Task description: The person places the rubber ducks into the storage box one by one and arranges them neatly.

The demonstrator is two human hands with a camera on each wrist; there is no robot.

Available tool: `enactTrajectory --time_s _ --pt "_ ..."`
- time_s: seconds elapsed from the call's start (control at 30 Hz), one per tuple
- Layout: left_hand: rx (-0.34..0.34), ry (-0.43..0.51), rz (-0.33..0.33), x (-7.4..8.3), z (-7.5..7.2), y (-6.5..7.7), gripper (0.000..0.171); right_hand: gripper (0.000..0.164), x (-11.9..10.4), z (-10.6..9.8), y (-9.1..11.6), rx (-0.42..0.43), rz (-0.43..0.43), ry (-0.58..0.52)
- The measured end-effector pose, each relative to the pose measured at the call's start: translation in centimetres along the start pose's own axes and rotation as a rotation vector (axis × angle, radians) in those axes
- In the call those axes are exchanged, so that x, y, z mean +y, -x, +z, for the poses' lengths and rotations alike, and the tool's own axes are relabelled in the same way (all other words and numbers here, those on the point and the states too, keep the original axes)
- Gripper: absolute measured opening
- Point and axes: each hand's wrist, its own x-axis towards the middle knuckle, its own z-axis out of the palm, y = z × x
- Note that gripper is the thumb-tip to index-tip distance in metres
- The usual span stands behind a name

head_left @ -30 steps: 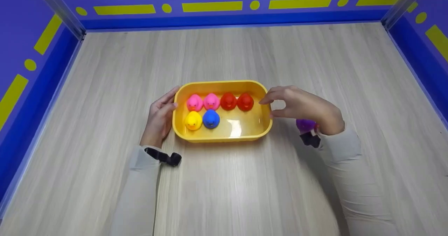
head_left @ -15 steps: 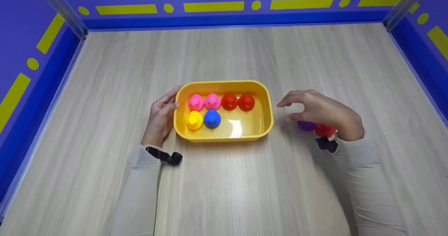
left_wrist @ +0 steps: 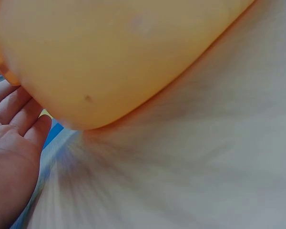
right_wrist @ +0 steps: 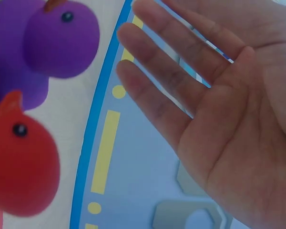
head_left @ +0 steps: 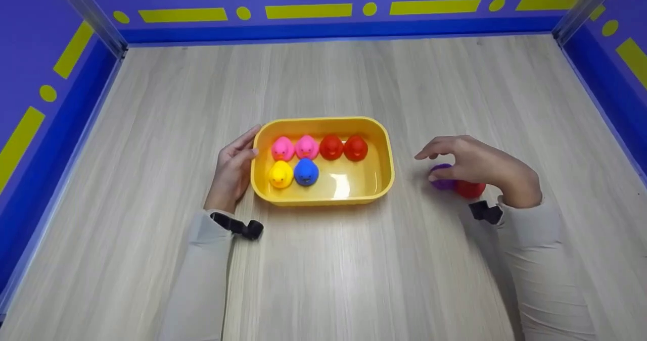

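Note:
In the head view, my left hand (head_left: 233, 169) rests against the left end of a yellow plastic container (head_left: 326, 200), thumb tip right at the rim. Extended fingers lie along its wall in the left wrist view. Inside sit two pink rubber ducks (head_left: 307, 148), two red rubber ducks (head_left: 356, 148), a yellow duck (head_left: 281, 175) and a blue duck (head_left: 306, 173). Right of the container, my right hand (head_left: 480, 162) hovers palm down, fingers spread from the thumb. The thumb overlaps a purple rubber duck (head_left: 445, 185); beside it stands another red duck (head_left: 470, 189), partly covered by the hand.
A pale wood-grain table (head_left: 323, 270) extends around the container. Blue-purple walls (head_left: 308, 30) with yellow markings border it at the back and both sides. Black cameras are strapped to both wrists, such as the left wrist camera (head_left: 251, 229).
My right hand has drawn back from the container's right rim, moving right and slightly toward me, to above the purple duck. The left hand and the ducks keep their places.

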Motion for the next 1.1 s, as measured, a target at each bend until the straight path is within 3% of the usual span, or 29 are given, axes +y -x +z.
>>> enactTrajectory --time_s 0.17,0.63,1.1 --pt "0.006 0.005 0.007 0.0 0.0 0.0 0.054 0.037 0.4 -0.3 0.6 -0.021 0.061 0.001" --pt "0.018 0.025 0.016 -0.1 0.0 0.0 0.054 0.04 1.1 -0.8 1.5 -0.072 0.131 -0.002" --pt "0.024 0.016 0.02 -0.2 0.0 0.0 0.054 0.04 1.7 -0.6 1.3 -0.092 0.108 0.055"
